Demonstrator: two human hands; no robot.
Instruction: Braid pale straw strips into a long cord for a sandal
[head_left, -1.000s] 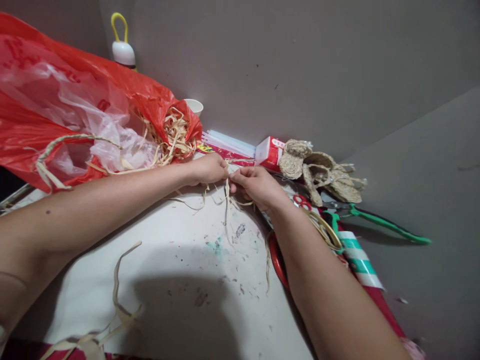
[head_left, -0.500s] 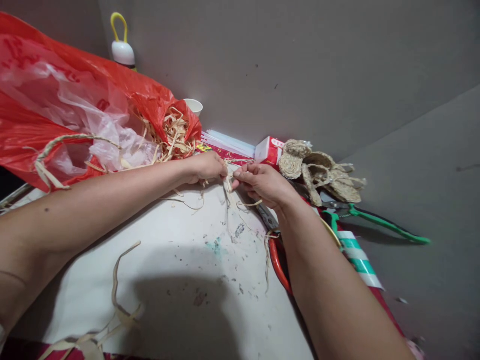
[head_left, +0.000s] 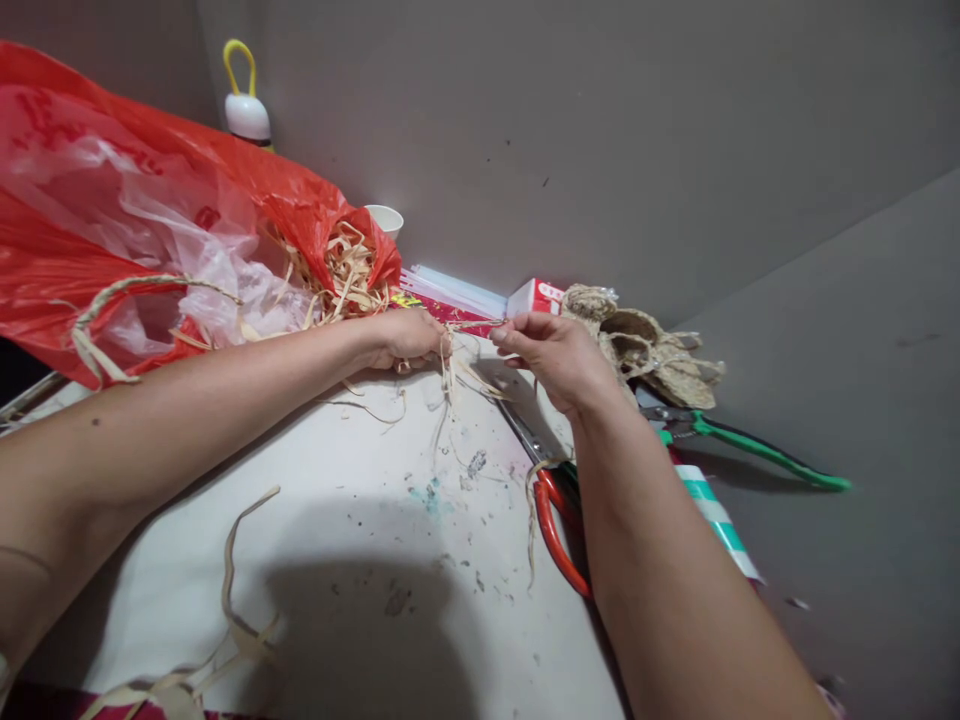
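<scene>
I judge this tightening: left hand (head_left: 412,338) pinches straw (head_left: 448,372), right hand (head_left: 553,352) apparently holds a strand (head_left: 478,323), the next move calling for even tension.

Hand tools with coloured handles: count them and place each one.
2. Red-handled scissors lie left of the right forearm; a green-handled tool lies right of it, near the woven pieces. That forearm may hide others.

No word or number can be read: pale characters (head_left: 551,290) on a white-and-red box (head_left: 535,302) are too small to make out. What looks like yellow lettering (head_left: 405,299) on a flat red strip (head_left: 431,308) is illegible, and darker red markings (head_left: 34,122) across a crumpled plastic bag (head_left: 247,165) blur among its creases.
</scene>
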